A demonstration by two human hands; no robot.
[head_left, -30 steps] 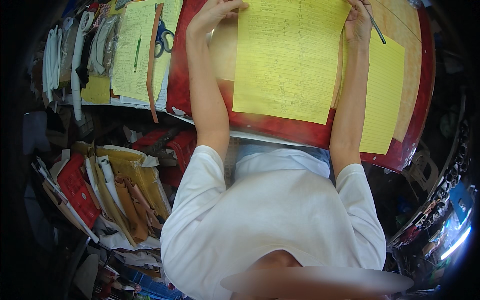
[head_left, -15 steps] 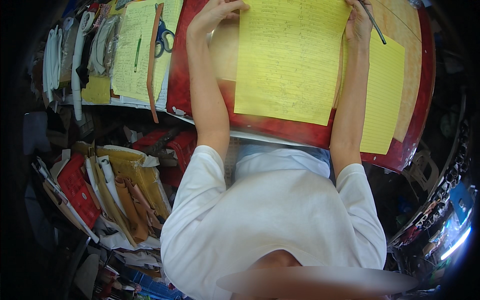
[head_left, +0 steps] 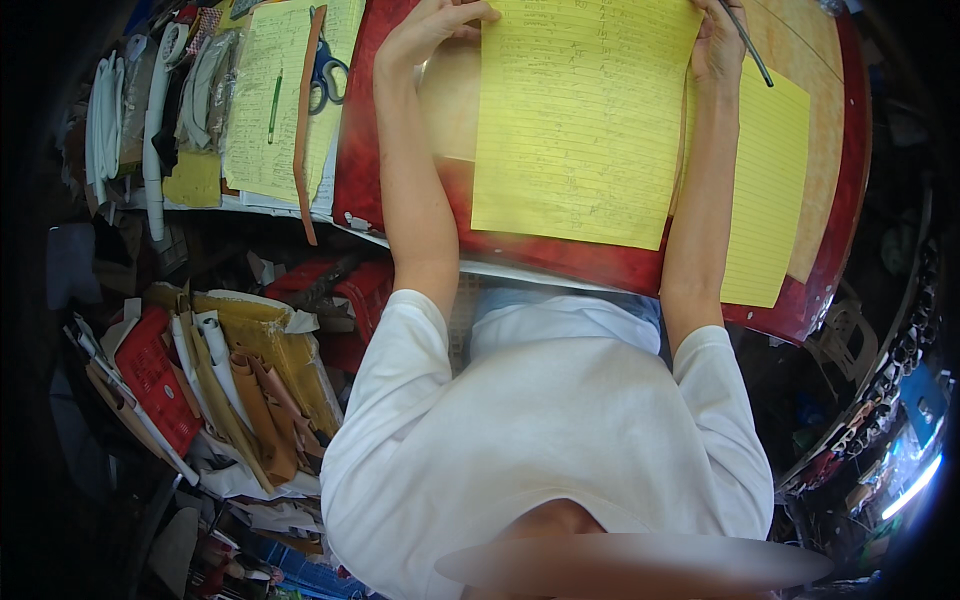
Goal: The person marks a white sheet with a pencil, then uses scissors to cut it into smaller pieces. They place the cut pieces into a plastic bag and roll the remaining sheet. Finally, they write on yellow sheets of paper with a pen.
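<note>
My left hand (head_left: 435,25) pinches the top left edge of a yellow lined sheet (head_left: 580,120) covered in handwriting. The sheet is held up over a round red-rimmed tabletop (head_left: 850,200). My right hand (head_left: 715,45) grips the sheet's top right edge and also holds a thin dark pen (head_left: 745,45) that sticks out to the right. A second yellow lined sheet (head_left: 765,190) lies flat on the table under and to the right of the held one. Both forearms reach up from my white shirt.
On the left lie a pale yellow written sheet (head_left: 270,100), blue-handled scissors (head_left: 328,78), a green pen (head_left: 273,105) and a brown leather strip (head_left: 305,130). White handles and straps (head_left: 150,110) hang further left. Below left, a red basket (head_left: 150,375) and rolled leather pieces (head_left: 255,395).
</note>
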